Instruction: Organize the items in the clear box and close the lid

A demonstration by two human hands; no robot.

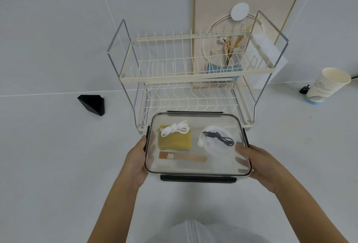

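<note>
The clear box (193, 171) sits low in the middle of the head view with its lid on top and black latches on its edges. My left hand (136, 160) grips its left side. My right hand (257, 162) grips the right side, thumb over the lid. Through the lid I see a yellow sponge (175, 142) with a coiled white cable (175, 128) on it, a wooden brush (182, 156) in front, and a white round item (215, 145) with a black cable (220, 138) on it.
A cream two-tier dish rack (193, 72) stands just behind the box. A gold-framed board (249, 0) leans on the wall behind it. A black triangular object (92, 104) lies to the left, a paper cup (327, 85) to the right.
</note>
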